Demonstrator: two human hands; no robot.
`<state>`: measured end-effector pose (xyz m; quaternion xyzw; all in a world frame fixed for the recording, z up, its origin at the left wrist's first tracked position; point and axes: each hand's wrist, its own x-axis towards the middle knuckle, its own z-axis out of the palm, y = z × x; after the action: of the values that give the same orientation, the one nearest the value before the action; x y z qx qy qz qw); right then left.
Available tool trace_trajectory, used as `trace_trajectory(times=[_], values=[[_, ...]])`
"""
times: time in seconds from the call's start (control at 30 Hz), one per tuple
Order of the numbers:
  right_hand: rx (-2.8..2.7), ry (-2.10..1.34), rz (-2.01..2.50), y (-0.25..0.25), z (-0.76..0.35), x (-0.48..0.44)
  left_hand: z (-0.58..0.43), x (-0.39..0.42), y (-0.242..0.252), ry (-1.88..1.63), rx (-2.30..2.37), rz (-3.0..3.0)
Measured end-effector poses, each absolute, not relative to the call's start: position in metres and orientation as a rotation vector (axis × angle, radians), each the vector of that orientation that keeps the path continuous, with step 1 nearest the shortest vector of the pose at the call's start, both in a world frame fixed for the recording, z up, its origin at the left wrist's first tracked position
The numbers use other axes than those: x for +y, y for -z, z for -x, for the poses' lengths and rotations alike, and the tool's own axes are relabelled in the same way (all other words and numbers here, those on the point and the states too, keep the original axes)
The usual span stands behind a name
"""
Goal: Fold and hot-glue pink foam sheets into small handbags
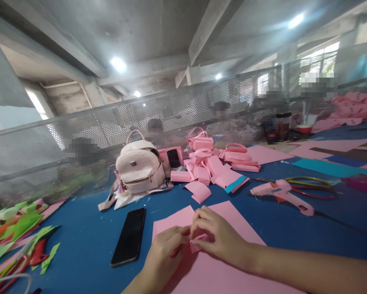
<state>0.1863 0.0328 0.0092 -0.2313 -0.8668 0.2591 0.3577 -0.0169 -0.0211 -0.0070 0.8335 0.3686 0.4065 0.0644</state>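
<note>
"Folding, or pressing a fold flat: that was how I judged the step, watching from my remote seat. The small, bent piece of pale pink paper (198,243) was at the lower middle of the frame, above the large, flat sheet of pink paper (226,273)."

"What did you make of the fingers?"

"On the right hand (214,234), I saw thumb and index finger pinching the small piece, the other fingers curled above it. The left hand (168,247) had its fingers bent and drawn close together, tips almost meeting the right ones. Whether they gripped the paper too, I couldn't tell."

"And the pose behind that?"

"The bare right forearm (309,265) came in low from the right edge, the bare left forearm (137,283) from the bottom edge. Both hands turned inward, backs mostly upward."

"So what did the next move call for, in your view?"

"Little travel, I thought: a steady pinch on the right, light pressure from the left, edges kept even. A hard squeeze could have buckled the paper. I noted the pink plastic glue gun (275,188) at the right of the frame, well apart from both hands."
</note>
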Motion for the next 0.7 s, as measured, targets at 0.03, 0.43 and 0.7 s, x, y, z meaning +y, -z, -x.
trace_trajectory(times=[0.03, 0.43, 0.7], values=[[-2.237, -0.666, 0.599, -0.0088, -0.1861, 0.0327, 0.0170, -0.0208, 0.0073, -1.228, 1.110, -2.517], [-2.238, -0.641, 0.578, -0.0053, -0.1862, 0.0328, 0.0163, -0.0179, 0.0092, -1.285, 1.023, -2.550], [-2.246, -0.600, 0.559, -0.0071, -0.1849, 0.0320, 0.0168, -0.0173, 0.0102, -1.285, 1.020, -2.558]])
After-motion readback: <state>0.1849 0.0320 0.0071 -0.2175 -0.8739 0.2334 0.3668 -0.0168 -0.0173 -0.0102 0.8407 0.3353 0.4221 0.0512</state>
